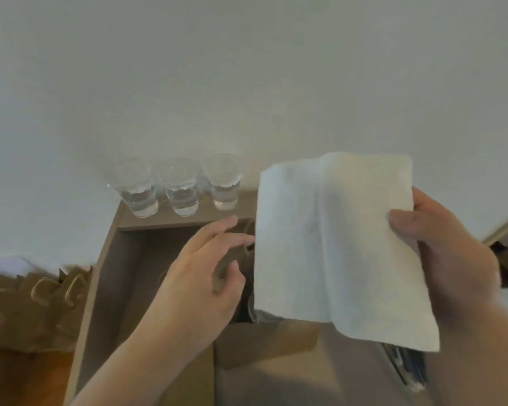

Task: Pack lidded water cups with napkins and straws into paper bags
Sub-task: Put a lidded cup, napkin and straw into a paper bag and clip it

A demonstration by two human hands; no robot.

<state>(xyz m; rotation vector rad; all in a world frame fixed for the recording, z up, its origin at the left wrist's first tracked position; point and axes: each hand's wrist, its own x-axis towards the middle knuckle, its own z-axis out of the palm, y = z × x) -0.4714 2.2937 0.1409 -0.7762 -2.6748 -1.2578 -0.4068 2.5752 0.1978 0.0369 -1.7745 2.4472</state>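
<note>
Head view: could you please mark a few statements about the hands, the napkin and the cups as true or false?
1. The right hand holds a white napkin. True.
2. Five cups stand at the back. False: there are three, side by side.
3. The cups are empty. False: each has some water in the bottom.
4. The left hand also holds the napkin. False: it pinches the rim of the paper bag, beside the napkin.
5. A stack of spare bags with handles lies at the far left. True.
</note>
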